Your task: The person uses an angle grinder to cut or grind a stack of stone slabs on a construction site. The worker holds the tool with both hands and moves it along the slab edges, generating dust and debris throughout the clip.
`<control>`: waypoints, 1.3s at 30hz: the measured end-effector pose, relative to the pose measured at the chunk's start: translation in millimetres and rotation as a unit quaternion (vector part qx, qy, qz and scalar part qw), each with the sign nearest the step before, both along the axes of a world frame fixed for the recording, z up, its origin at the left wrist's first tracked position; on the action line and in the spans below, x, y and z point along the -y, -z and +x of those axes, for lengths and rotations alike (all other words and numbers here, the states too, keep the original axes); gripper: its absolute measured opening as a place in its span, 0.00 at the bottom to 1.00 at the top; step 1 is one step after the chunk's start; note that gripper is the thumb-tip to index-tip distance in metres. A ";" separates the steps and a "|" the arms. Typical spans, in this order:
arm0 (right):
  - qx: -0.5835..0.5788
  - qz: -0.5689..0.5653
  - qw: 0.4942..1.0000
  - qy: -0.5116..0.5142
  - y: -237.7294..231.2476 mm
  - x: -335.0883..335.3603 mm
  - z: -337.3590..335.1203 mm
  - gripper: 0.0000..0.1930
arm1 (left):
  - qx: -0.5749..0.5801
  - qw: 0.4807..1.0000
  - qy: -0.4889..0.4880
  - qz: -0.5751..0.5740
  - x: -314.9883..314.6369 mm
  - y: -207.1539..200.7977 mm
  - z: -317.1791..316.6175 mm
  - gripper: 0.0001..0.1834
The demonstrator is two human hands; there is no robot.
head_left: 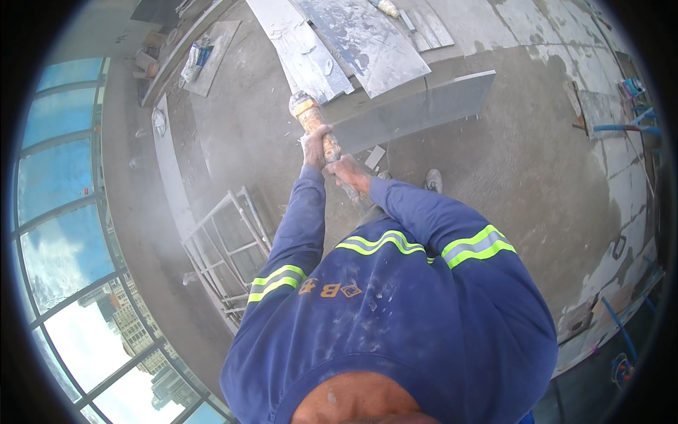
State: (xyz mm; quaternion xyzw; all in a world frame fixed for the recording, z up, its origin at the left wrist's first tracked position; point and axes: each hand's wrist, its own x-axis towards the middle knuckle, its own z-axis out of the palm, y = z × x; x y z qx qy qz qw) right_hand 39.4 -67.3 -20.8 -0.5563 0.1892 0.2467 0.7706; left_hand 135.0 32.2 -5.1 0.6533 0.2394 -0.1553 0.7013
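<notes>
A dust-covered yellow and grey angle grinder [308, 115] points away from me, its head close to the near end of a pale slab. My left hand [316, 145] is closed around the middle of its body. Nearer to me, my right hand [349, 172] wraps the rear end. The grinder's disc cannot be made out. Just right of the tool, a long grey slab [438, 106] stands tilted, with its upper edge toward the far side. White dust coats both hands and hangs in the air on the left.
Pale long slabs [300, 49] and a wider stained slab [367, 49] lie beyond. Another power tool [387, 8] rests at the far edge. A white metal frame [226, 247] stands left, near tall windows [60, 187]. Blue hoses [621, 128] lie right. A small offcut [375, 157] sits by my shoes.
</notes>
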 end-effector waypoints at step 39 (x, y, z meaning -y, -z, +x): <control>0.009 0.016 1.000 0.005 -0.2 1.9 9.7 0.12 | 0.002 1.000 0.020 0.015 -0.4 4.0 20.3 0.19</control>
